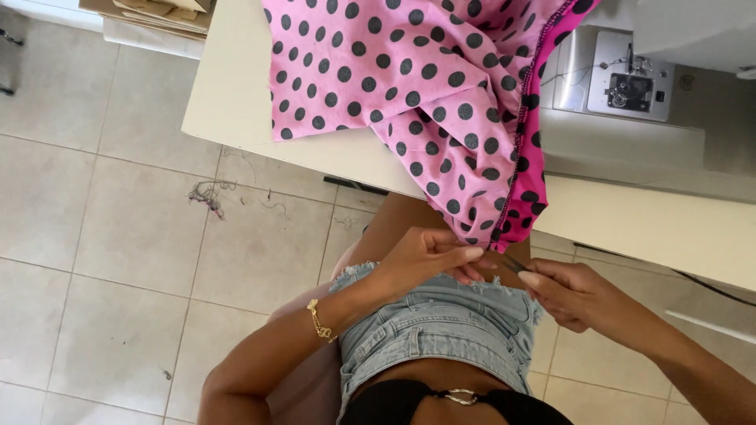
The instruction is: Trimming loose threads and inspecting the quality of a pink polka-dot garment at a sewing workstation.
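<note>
A pink fabric with black dots (409,86) spills off the pale surface (228,94) so its lower corner hangs at lap level, within easy reach. The left hand (429,256) pinches that hanging corner at centre frame, holding the serged edge steady. The right hand (567,295) closes on a small dark tool (513,264), likely snips, aimed at the corner. A sewing machine (622,79) sits at upper right.

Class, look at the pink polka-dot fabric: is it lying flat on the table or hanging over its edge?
Hanging over. The pink polka-dot fabric lies bunched on the table and droops past its front edge, where the left hand pinches its lowest corner.
</note>
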